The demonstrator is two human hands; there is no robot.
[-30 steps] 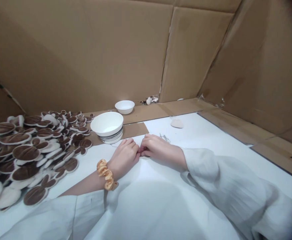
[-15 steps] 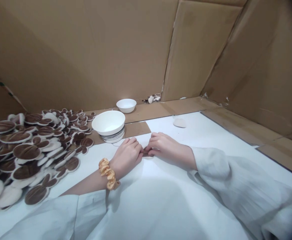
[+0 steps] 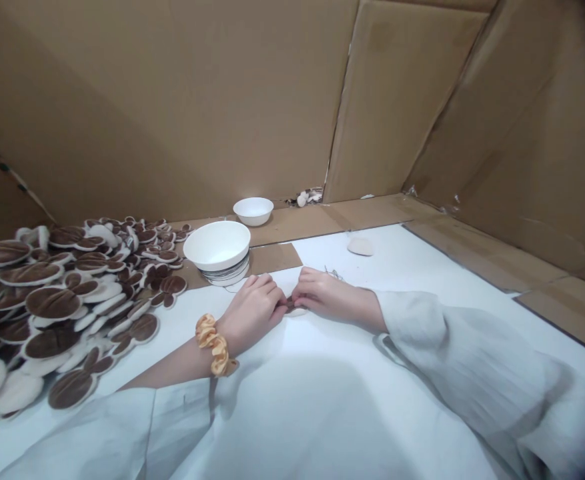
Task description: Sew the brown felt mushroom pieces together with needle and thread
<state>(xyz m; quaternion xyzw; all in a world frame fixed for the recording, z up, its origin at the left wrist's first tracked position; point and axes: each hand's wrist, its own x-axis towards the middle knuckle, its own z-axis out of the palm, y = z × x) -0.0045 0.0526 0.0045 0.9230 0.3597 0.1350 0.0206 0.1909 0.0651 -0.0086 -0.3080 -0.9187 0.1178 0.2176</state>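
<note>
Close together over the white table, my left hand (image 3: pixel 256 308) and my right hand (image 3: pixel 328 296) both pinch one small brown and white plush piece (image 3: pixel 298 311). Fingers cover most of it, and only its pale lower edge and a bit of brown show. On my left wrist sits a yellow scrunchie (image 3: pixel 215 345). Dark loose thread (image 3: pixel 334 274) shows just behind my right hand. A white bowl (image 3: pixel 217 244) stands beyond my left hand, on a spool of dark and white thread (image 3: pixel 225 272).
Brown and white plush pieces (image 3: pixel 55 303) lie heaped at the left. A smaller white bowl (image 3: pixel 253 211) stands by the cardboard wall (image 3: pixel 252 100). One pale flat piece (image 3: pixel 360 246) lies past my right hand. Scraps (image 3: pixel 308 198) sit at a gap in the wall.
My right hand has turned and shifted slightly left, with its fingers closer in over the piece. Dark thread now shows behind it. My left hand has hardly moved.
</note>
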